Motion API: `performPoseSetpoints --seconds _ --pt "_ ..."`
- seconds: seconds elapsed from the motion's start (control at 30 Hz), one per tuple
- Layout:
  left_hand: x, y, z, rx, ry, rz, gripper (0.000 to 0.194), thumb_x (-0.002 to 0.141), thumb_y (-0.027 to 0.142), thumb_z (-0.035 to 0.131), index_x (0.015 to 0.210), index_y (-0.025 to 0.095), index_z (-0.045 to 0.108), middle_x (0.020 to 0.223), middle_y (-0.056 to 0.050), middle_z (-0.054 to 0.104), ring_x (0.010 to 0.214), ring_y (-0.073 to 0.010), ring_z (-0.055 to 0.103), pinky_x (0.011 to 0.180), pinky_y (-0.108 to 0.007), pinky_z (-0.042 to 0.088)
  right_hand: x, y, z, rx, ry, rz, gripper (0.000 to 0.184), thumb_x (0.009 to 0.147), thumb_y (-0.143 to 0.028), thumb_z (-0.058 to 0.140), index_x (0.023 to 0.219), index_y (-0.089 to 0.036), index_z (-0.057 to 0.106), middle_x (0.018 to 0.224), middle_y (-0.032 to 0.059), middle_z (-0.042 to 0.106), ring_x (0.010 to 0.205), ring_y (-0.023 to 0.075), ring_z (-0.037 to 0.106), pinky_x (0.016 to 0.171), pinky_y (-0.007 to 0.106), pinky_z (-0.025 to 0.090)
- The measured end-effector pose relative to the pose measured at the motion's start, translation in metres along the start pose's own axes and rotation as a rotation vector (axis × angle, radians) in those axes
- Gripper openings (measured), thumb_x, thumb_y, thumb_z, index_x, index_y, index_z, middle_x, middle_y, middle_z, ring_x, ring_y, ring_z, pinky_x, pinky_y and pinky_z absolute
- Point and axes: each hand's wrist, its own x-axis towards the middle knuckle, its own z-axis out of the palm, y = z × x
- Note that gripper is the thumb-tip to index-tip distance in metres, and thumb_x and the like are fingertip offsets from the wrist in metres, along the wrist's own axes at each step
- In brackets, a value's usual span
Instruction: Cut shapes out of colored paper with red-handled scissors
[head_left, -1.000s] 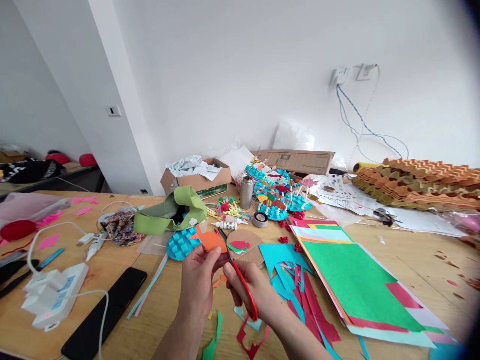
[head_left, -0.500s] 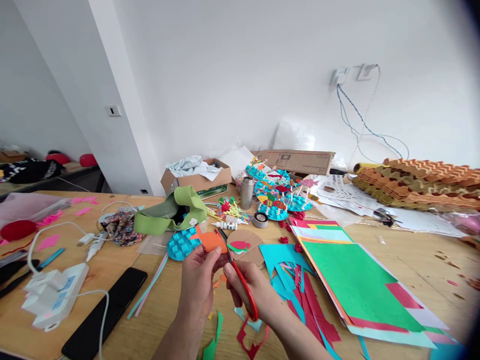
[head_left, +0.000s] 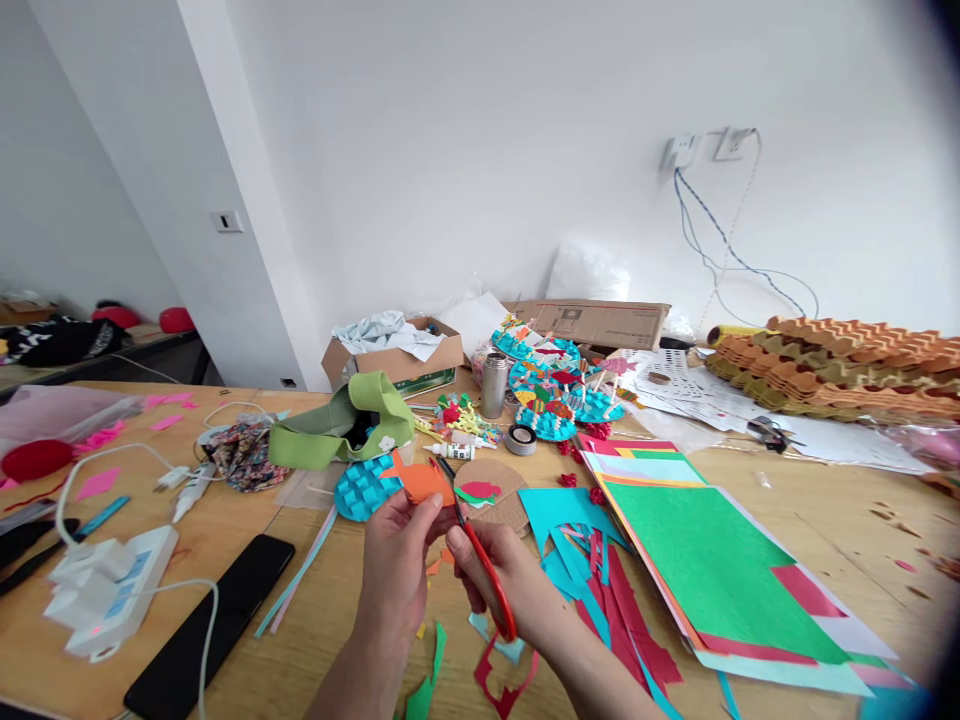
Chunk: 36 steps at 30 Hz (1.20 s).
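An orange paper fish is pinched between the thumb and fingers of my left hand. My right hand grips red-handled scissors, whose dark blades lie at the fish's right edge. Just behind them rests a round cardboard disc with red and green paper fish shapes on it. A blue paper disc covered in folded scales sits behind my left hand. Below my hands lie a green paper scrap and a red paper cut-out.
Stacked coloured paper lies on the right, beside blue and red offcuts. On the left are a black phone and a white power strip. Behind stand a metal flask, a green bag and egg trays.
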Motion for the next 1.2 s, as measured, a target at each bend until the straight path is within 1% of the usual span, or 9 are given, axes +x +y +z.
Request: performPoseSetpoints --seconds 0.27,0.43,0.73,0.9,1.07,1.2 --pt "0.0010 -0.0002 0.0000 0.000 -0.001 -0.002 0.022 0.061 0.025 0.082 0.077 0.013 0.073 0.069 -0.005 0.075 0.062 -0.0177 0.070 0.063 -0.026 0.056 0.0005 -0.0012 0.0001 -0.006 0.003 -0.005 0.070 0.074 -0.089 0.041 0.073 -0.018 0.047 0.046 -0.0057 0.044 0.041 0.0077 0.040 0.041 0.020 0.028" --pt "0.0002 -0.0007 -0.0005 0.010 -0.004 0.005 0.023 0.061 0.026 0.081 0.079 0.013 0.073 0.069 -0.005 0.075 0.062 -0.0186 0.070 0.063 -0.028 0.056 0.0000 -0.0027 0.0001 -0.009 0.010 0.005 0.070 0.073 -0.089 0.042 0.072 -0.018 0.047 0.047 -0.0054 0.044 0.042 0.0080 0.040 0.042 0.020 0.029" --pt "0.0024 -0.0022 -0.0013 0.012 0.007 0.001 0.025 0.061 0.026 0.082 0.079 0.013 0.073 0.069 -0.005 0.075 0.063 -0.0186 0.070 0.064 -0.028 0.056 0.0003 -0.0020 0.0007 -0.012 0.015 0.008 0.071 0.073 -0.089 0.042 0.071 -0.019 0.047 0.047 -0.0049 0.044 0.041 0.0079 0.039 0.041 0.020 0.028" --pt "0.0024 -0.0032 -0.0024 0.012 0.002 0.004 0.024 0.062 0.026 0.081 0.079 0.013 0.073 0.072 -0.006 0.076 0.064 -0.0183 0.071 0.066 -0.028 0.056 0.0007 -0.0034 0.0003 -0.021 0.023 0.031 0.071 0.072 -0.090 0.043 0.071 -0.019 0.047 0.047 -0.0049 0.044 0.042 0.0085 0.040 0.041 0.020 0.028" --pt "0.0011 -0.0022 -0.0016 0.017 0.008 0.004 0.025 0.061 0.027 0.082 0.079 0.013 0.073 0.070 -0.007 0.075 0.063 -0.0192 0.071 0.064 -0.028 0.056 0.0004 -0.0026 0.0004 -0.023 0.009 -0.003 0.070 0.075 -0.088 0.041 0.071 -0.019 0.047 0.047 -0.0044 0.045 0.042 0.0082 0.040 0.042 0.020 0.029" --pt "0.0012 -0.0017 -0.0010 0.027 0.007 0.011 0.025 0.060 0.028 0.082 0.077 0.013 0.073 0.070 -0.007 0.075 0.063 -0.0197 0.071 0.064 -0.029 0.056 0.0002 -0.0011 0.0006 -0.022 0.008 -0.003 0.070 0.075 -0.088 0.041 0.072 -0.018 0.048 0.047 -0.0050 0.045 0.042 0.0078 0.039 0.041 0.020 0.028"
